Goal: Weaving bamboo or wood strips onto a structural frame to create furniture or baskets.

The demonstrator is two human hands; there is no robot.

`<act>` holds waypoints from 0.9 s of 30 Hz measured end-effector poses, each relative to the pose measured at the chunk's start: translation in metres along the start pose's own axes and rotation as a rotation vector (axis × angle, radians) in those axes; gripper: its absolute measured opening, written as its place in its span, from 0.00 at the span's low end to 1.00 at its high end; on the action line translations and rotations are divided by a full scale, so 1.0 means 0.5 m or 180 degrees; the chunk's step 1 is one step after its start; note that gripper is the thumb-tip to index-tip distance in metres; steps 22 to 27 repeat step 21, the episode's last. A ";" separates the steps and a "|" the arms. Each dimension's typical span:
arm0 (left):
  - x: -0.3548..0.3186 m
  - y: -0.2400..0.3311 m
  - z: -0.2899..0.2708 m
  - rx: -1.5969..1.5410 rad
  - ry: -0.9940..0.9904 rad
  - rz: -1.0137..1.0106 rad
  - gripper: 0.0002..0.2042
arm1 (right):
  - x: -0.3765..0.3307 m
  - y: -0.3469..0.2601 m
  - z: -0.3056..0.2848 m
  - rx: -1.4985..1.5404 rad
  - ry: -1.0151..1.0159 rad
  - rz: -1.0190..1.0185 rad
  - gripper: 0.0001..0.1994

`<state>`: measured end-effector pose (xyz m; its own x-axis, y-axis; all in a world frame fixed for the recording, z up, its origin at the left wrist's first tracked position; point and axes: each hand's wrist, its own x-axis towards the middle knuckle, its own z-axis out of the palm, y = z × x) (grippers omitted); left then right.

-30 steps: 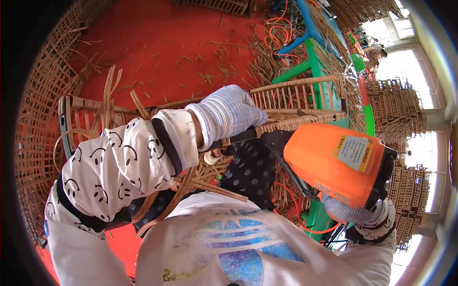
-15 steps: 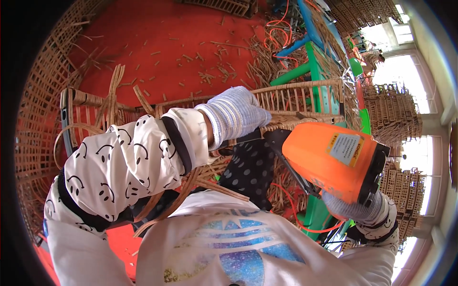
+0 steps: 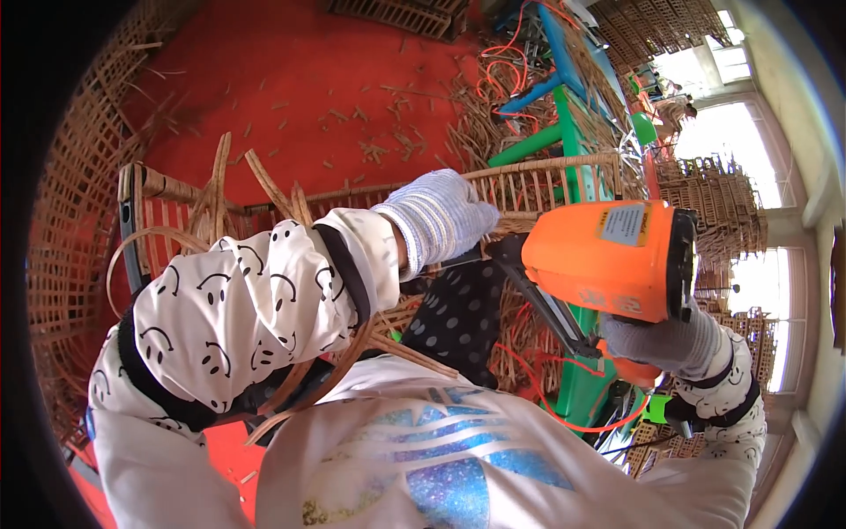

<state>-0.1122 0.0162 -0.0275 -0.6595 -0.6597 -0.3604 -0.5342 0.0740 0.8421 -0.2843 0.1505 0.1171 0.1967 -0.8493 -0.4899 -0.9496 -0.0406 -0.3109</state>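
Note:
A long woven rattan basket (image 3: 542, 183) with open slatted sides lies across in front of me. My left hand (image 3: 441, 216), in a pale knitted glove, is closed over its near edge at the middle; the fingertips are hidden. Loose rattan strips (image 3: 216, 189) stick up from the basket's left part, and others hang below my sleeve. My right hand (image 3: 665, 339), gloved in grey, grips an orange nail gun (image 3: 573, 264) by its handle. Its black nose points left, close to my left hand at the basket; whether it touches cannot be made out.
Scraps of cut rattan (image 3: 401, 145) litter the red floor (image 3: 291, 79). A green and blue stand (image 3: 577, 141) is at the right, with an orange hose (image 3: 564, 414) looping below it. Stacked woven frames (image 3: 718, 198) stand farther right, and a large woven lattice (image 3: 79, 203) curves along the left.
My right hand has risen and swung the nail gun more level, with its rear end higher. My left hand stays closed at nearly the same spot on the basket.

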 end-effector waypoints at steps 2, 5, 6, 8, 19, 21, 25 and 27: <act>0.019 0.017 0.006 -0.0083 -0.0113 -0.0061 0.16 | -0.012 0.025 0.017 0.0288 0.0299 0.0244 0.18; 0.022 0.010 0.003 0.0067 -0.0111 -0.0134 0.16 | -0.009 0.055 0.062 0.0284 0.0969 -0.0594 0.19; 0.015 0.008 0.002 0.0039 -0.0038 -0.0085 0.16 | -0.010 0.070 0.085 0.0729 0.1051 -0.0113 0.17; -0.009 0.005 -0.007 -0.0054 -0.0014 0.0164 0.18 | -0.035 0.072 0.075 0.1832 0.1164 0.0242 0.16; -0.059 0.003 0.033 0.2284 0.0714 0.2780 0.21 | -0.139 0.463 0.155 0.3800 0.2790 0.1475 0.10; -0.071 -0.011 0.050 0.3473 0.0811 0.2616 0.25 | -0.135 0.565 0.171 0.3218 0.2771 0.2060 0.12; -0.071 -0.011 0.050 0.3473 0.0811 0.2616 0.25 | -0.135 0.565 0.171 0.3218 0.2771 0.2060 0.12; -0.071 -0.011 0.050 0.3473 0.0811 0.2616 0.25 | -0.135 0.565 0.171 0.3218 0.2771 0.2060 0.12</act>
